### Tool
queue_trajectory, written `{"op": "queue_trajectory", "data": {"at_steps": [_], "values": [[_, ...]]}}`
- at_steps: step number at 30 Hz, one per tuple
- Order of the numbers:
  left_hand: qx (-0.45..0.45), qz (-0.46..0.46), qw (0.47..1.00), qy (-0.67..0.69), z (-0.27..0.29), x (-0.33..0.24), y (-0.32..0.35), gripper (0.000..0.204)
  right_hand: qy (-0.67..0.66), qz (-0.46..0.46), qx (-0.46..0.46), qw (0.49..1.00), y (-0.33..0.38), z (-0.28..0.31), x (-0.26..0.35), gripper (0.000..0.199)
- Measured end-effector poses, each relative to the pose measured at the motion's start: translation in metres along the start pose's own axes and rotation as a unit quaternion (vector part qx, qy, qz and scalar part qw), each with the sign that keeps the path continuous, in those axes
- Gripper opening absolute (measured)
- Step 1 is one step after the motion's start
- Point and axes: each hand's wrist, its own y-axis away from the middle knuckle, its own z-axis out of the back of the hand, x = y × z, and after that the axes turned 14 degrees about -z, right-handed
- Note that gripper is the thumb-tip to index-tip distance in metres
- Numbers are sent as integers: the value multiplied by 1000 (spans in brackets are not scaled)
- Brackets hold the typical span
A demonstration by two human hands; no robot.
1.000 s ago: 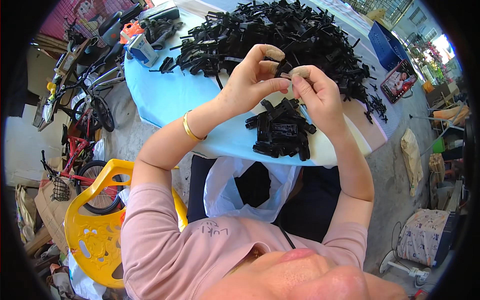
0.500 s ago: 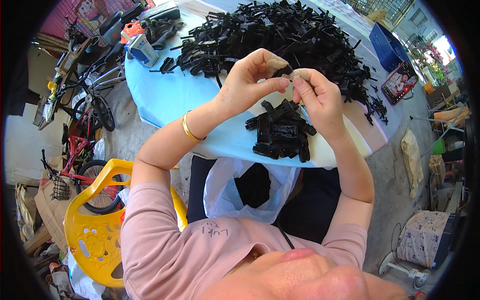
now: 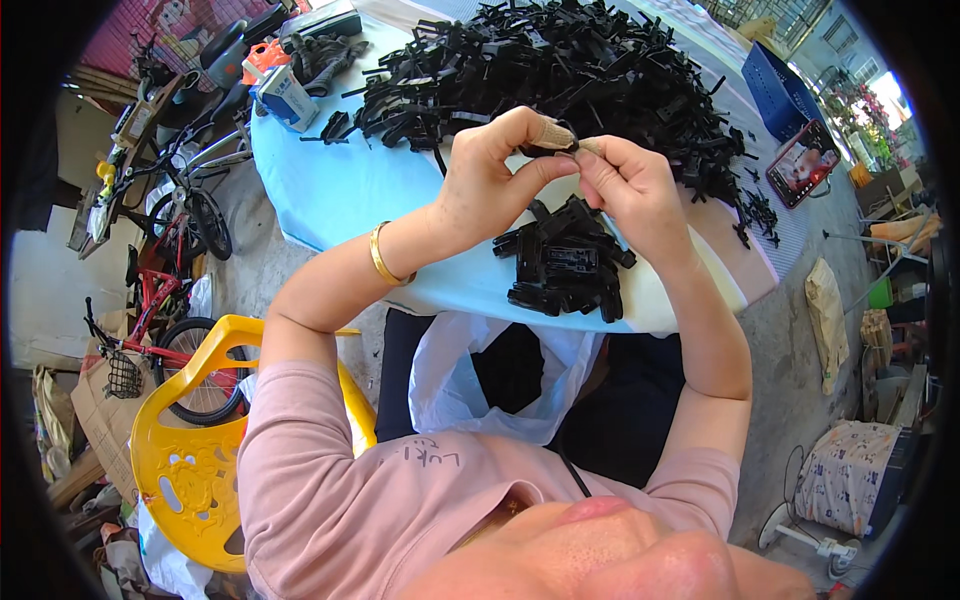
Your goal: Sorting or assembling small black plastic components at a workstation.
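My left hand (image 3: 490, 175) and my right hand (image 3: 640, 190) meet above the table, fingertips pinched together. Between them is a small black plastic piece (image 3: 546, 151), mostly hidden by the fingers. Tan wraps cover both index fingertips, and a gold bangle (image 3: 381, 254) circles my left wrist. Just beyond the hands spreads a large heap of black plastic parts (image 3: 545, 65). Closer to me, below the hands, lies a smaller stack of black plastic parts (image 3: 568, 265) near the table's front edge. A white plastic bag (image 3: 437, 385) with dark contents rests open on my lap.
On the light blue tablecloth (image 3: 320, 195) stand a blue-and-white carton (image 3: 288, 98) at left and a phone (image 3: 803, 163) at right. A blue plastic basket (image 3: 773, 90) is behind the phone. A yellow chair (image 3: 190, 440) and a red bicycle (image 3: 160, 285) are to the left.
Both hands have shifted slightly toward me, and their fingertips have closed tighter together around the small piece. The heap and the smaller stack look the same.
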Motion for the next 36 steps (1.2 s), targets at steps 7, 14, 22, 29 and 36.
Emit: {"op": "queue_trajectory", "data": {"at_steps": [7,14,22,29,36], "values": [[-20,-21,993,115,0,7,-9,29,4,158,-64,985,-12,-2,-13,13],[-67,201,829,517,9,9,-19,33,143,346,-163,913,-10,7,-9,18],[44,177,933,310,1,-3,-14,32,33,250,-124,960,-3,6,-5,14],[79,110,960,245,-9,0,-6,40,-13,49,-30,998,-8,13,-10,14],[27,108,966,234,-3,1,-9,35,-117,-47,53,991,-9,12,-11,19]]}}
